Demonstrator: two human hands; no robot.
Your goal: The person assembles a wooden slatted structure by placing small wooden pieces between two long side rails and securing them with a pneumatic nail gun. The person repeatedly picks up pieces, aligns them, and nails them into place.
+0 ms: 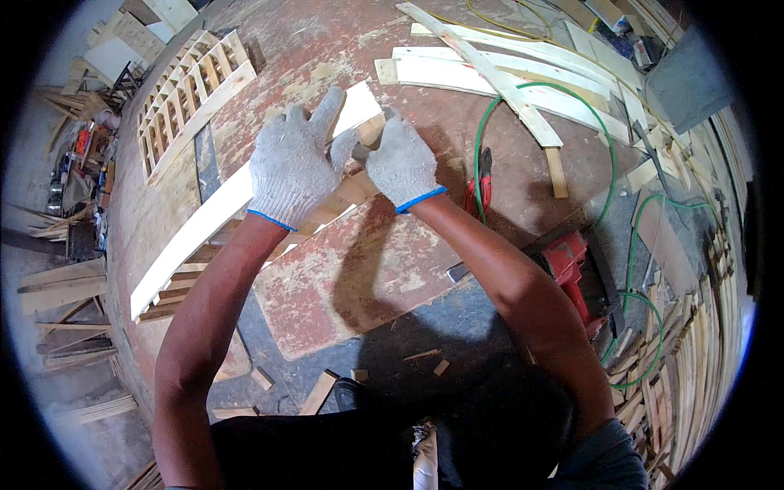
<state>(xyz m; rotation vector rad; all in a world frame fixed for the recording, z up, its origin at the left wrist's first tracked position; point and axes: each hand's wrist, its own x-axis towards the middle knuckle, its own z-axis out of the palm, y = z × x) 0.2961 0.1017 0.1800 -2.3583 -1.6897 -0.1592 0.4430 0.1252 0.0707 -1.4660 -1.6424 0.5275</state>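
Observation:
A curved wooden slatted frame [196,237] with pale outer boards lies across the worktable in front of me. Both hands wear grey knit gloves with blue cuffs. My left hand [292,159] is closed over the frame's upper board, thumb on the inner side and fingers toward the far side. At the frame's far right end, my right hand [402,159] pinches a short wooden slat [371,130] between thumb and fingers. The fingertips of both hands are partly hidden. Crosswise slats show under my left forearm.
Another slatted frame [196,94] stands at the back left. Long boards [506,73] are stacked at the back right, beside a green hose [608,135]. Red-handled pliers [483,175] and a red power tool [567,265] lie right of my arm. Wood strips [694,351] pile at far right.

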